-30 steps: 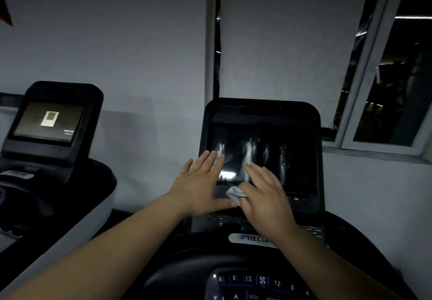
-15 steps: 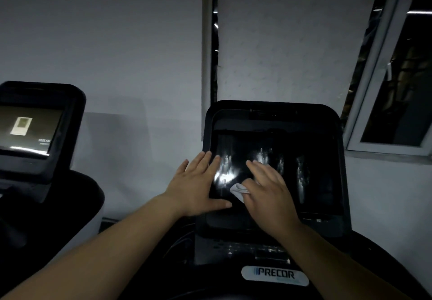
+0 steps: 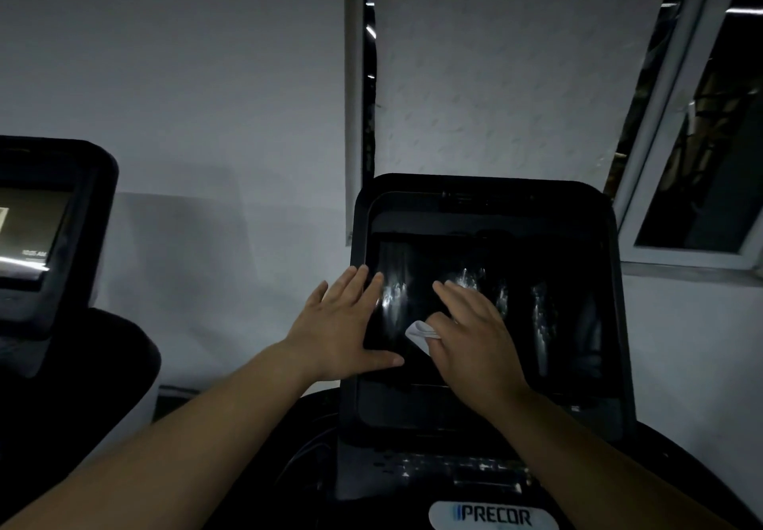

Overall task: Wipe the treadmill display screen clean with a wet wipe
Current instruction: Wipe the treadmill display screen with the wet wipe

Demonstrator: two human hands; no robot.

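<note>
The treadmill's dark display screen [image 3: 557,282] stands in front of me in a black housing, with pale wet streaks across the glass. My right hand [image 3: 475,339] lies flat on the lower middle of the screen and presses a crumpled white wet wipe [image 3: 419,333] under its palm; only a corner of the wipe shows by the thumb. My left hand [image 3: 344,327] rests flat on the left bezel, fingers spread, thumb along the screen's lower edge, holding nothing.
A second treadmill console [image 3: 45,240] with a lit screen stands at the left. Behind is a white wall [image 3: 186,96]; a window with a white frame [image 3: 677,257] sits at the upper right. Below the display is a button strip and a Precor badge [image 3: 493,515].
My view has tilted up and shifted right, so the display sits lower and larger in frame. My right hand with the wipe has moved up the screen; my left hand stays on the left bezel.
</note>
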